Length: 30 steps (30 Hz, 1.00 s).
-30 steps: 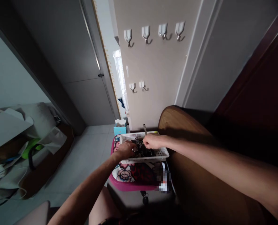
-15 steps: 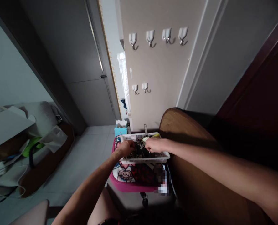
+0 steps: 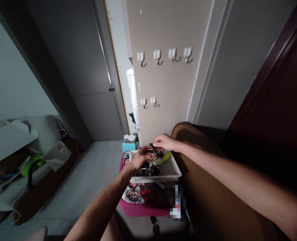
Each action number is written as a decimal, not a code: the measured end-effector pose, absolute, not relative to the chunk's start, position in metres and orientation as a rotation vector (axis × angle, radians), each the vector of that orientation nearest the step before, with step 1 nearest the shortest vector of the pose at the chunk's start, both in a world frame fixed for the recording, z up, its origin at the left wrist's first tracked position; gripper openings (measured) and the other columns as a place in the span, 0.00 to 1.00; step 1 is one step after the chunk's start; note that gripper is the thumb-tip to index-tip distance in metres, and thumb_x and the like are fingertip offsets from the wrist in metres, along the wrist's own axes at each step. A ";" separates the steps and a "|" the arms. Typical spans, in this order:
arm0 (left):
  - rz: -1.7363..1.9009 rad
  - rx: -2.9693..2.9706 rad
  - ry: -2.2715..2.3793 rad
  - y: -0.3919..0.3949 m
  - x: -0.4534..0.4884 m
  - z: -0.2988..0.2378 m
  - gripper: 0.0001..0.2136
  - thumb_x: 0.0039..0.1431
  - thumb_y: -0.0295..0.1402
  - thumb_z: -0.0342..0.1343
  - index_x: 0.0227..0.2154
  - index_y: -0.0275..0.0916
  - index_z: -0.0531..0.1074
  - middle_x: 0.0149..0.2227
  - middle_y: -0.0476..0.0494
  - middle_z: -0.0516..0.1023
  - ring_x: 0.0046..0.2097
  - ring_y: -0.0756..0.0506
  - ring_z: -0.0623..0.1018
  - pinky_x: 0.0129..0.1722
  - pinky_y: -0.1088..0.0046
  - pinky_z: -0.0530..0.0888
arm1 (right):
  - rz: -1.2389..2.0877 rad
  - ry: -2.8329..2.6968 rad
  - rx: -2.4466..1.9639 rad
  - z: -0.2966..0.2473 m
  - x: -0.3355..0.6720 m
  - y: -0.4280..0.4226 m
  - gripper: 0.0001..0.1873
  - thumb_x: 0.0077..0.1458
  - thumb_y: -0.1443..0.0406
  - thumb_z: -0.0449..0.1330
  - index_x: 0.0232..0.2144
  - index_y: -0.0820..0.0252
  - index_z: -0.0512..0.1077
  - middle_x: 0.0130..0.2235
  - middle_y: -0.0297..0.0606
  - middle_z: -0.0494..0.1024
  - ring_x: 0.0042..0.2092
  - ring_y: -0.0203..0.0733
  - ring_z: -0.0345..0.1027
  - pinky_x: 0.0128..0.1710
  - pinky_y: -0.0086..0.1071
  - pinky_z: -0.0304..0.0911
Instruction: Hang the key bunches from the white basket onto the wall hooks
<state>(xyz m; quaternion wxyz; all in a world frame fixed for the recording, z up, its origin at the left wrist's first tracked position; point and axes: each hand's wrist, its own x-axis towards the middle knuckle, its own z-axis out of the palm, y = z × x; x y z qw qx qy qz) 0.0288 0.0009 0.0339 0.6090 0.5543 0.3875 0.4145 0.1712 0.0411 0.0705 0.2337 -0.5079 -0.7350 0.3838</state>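
Observation:
A white perforated plastic basket holds a jumble of dark and metallic pieces, apparently keys. Over its far side, my right hand pinches the upper end of a dark bunch of keys. My left hand reaches in from the left, its fingers closed around the lower part of the same bunch; the exact grip is partly hidden. Beside the pile in the basket lie a yellow-green strip and a pale ribbed piece.
Beneath the basket is a pink-edged floral case. Black keys or a fob hang below it. A brown rounded board stands at right, a blue box behind. White hooks line the wall panel.
My right hand has risen from inside the basket to its far side, lifting the dark bunch. My left hand has moved right to meet it. The yellow-green strip shows more fully.

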 end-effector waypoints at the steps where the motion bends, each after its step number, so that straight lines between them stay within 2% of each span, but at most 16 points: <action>1: 0.970 1.275 0.881 0.001 0.031 0.035 0.16 0.35 0.31 0.55 0.32 0.35 0.64 0.32 0.46 0.68 0.32 0.52 0.67 0.31 0.78 0.62 | 1.048 -1.984 -1.380 0.071 0.171 0.041 0.06 0.36 0.65 0.53 0.16 0.64 0.64 0.14 0.30 0.64 0.18 0.29 0.56 0.16 0.22 0.52; 5: 0.973 1.272 0.847 0.003 0.034 0.037 0.15 0.35 0.33 0.55 0.31 0.34 0.65 0.33 0.45 0.68 0.33 0.51 0.67 0.31 0.77 0.62 | 1.124 -1.842 -1.352 0.076 0.169 0.037 0.06 0.36 0.66 0.54 0.15 0.64 0.62 0.13 0.28 0.62 0.16 0.27 0.55 0.16 0.22 0.52; 10: 0.958 1.057 0.778 0.006 0.033 0.033 0.15 0.40 0.36 0.51 0.34 0.36 0.63 0.31 0.45 0.69 0.32 0.50 0.68 0.29 0.78 0.62 | 1.312 -1.561 -1.316 0.080 0.168 0.037 0.04 0.41 0.69 0.51 0.18 0.64 0.61 0.16 0.30 0.64 0.18 0.28 0.58 0.17 0.23 0.55; 13: 0.943 0.926 0.682 0.008 0.033 0.032 0.13 0.39 0.32 0.52 0.31 0.36 0.63 0.28 0.45 0.69 0.30 0.50 0.70 0.28 0.77 0.63 | 1.402 -1.390 -1.297 0.082 0.168 0.037 0.05 0.43 0.71 0.49 0.18 0.64 0.59 0.18 0.30 0.64 0.18 0.28 0.59 0.19 0.24 0.57; 17: 1.014 0.870 0.656 0.011 0.038 0.029 0.15 0.33 0.24 0.55 0.30 0.36 0.63 0.28 0.47 0.68 0.29 0.51 0.69 0.29 0.77 0.63 | 1.482 -1.186 -1.213 0.085 0.168 0.038 0.05 0.45 0.72 0.47 0.19 0.64 0.58 0.19 0.30 0.64 0.17 0.27 0.59 0.22 0.28 0.60; 23: 1.340 0.827 0.817 0.020 0.056 0.017 0.17 0.32 0.24 0.54 0.30 0.38 0.60 0.23 0.53 0.65 0.23 0.56 0.66 0.22 0.81 0.61 | 1.493 -1.002 -1.147 0.078 0.163 0.040 0.08 0.46 0.73 0.44 0.19 0.63 0.56 0.18 0.29 0.63 0.18 0.28 0.59 0.24 0.29 0.60; 30: 1.546 1.134 1.094 0.027 0.051 0.027 0.24 0.33 0.20 0.50 0.39 0.37 0.54 0.20 0.55 0.64 0.23 0.56 0.64 0.24 0.81 0.61 | 1.493 -1.035 -1.171 0.074 0.161 0.039 0.05 0.46 0.70 0.45 0.20 0.62 0.55 0.19 0.30 0.64 0.20 0.29 0.61 0.25 0.28 0.60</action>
